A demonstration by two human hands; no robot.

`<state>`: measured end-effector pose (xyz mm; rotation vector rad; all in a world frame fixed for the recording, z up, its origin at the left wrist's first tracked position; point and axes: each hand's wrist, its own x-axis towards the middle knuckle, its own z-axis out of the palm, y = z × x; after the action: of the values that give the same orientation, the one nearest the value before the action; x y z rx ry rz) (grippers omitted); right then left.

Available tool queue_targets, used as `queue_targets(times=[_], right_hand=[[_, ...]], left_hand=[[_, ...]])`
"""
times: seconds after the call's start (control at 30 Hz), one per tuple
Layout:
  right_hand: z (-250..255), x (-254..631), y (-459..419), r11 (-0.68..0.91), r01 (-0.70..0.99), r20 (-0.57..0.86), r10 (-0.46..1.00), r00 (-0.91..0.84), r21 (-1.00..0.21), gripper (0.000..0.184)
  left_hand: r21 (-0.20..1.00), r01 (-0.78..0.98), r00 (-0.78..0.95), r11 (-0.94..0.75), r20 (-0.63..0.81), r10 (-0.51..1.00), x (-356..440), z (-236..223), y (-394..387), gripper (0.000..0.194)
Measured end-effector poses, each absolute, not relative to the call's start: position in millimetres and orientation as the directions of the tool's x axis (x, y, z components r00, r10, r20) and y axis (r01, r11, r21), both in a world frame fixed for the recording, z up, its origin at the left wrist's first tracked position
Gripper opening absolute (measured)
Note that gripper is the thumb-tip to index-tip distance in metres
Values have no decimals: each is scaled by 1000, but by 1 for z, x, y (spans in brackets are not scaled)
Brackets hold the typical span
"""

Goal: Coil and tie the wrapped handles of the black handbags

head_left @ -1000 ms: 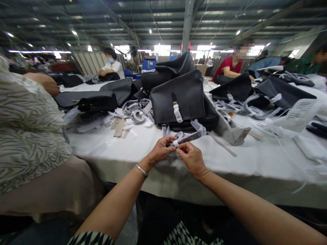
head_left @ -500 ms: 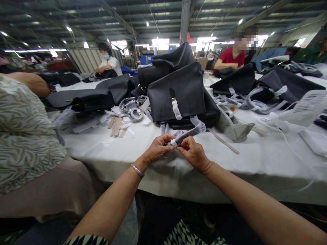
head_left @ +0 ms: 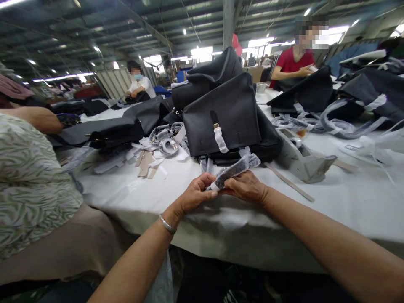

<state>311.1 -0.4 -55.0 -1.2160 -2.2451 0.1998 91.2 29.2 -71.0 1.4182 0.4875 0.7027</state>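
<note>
Head view: a co-worker in a patterned blouse (head_left: 28, 189) sits at the far left of the white-covered bench (head_left: 315, 210), partly cut off by the frame. Near the bench's front edge, the left hand (head_left: 197, 194), a metal bangle (head_left: 167, 224) on its wrist, has its fingers (head_left: 202, 185) curled together on the lower end of a dark strap sleeved in clear plastic (head_left: 235, 171). The right hand (head_left: 244, 187) clamps the strap's middle, fingers together, their tips hidden behind it. The strap slants up to the right, held above the cloth. Glare on the plastic obscures its surface, and the hands cover its lower end. Just beyond stands a black leather handbag (head_left: 221, 113). Further right lie a grey plastic bracket (head_left: 306, 162) and coiled wrapped straps (head_left: 334, 126).
</note>
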Motion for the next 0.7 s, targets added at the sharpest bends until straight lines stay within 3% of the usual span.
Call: queue_targets(times=[0.13,0.23,0.3,0.4,0.47,0.57,0.63,0.7], right_hand=[[-60,305,-4,633,733,418,754,-508,-251,27],[-55,297,-23,564,812,389,789,-476,-151,15],[-41,296,-42,523,823,324,836,-444,-221,11],[-4,313,-63,492,732,230,870,-437,-471,8],[24,336,-55,410,698,319,909,-266,-587,9],[55,372,-7,150,742,447,868,218,-653,20],[66,387,36,-55,759,347,866,360,-649,45],[69,393,75,-152,731,262,869,419,-665,58]], left_hand=[[990,-73,657,-124,142,740,98,-74,24,43],[942,66,618,-329,220,755,106,-77,22,29],[844,214,611,-493,278,741,110,-78,20,16],[640,377,628,-670,355,692,112,-81,17,14],[573,410,636,-709,378,673,111,-82,16,17],[553,414,643,-723,386,662,111,-84,15,17],[543,402,652,-737,396,646,112,-89,16,18],[530,369,659,-764,431,617,111,-98,20,19]])
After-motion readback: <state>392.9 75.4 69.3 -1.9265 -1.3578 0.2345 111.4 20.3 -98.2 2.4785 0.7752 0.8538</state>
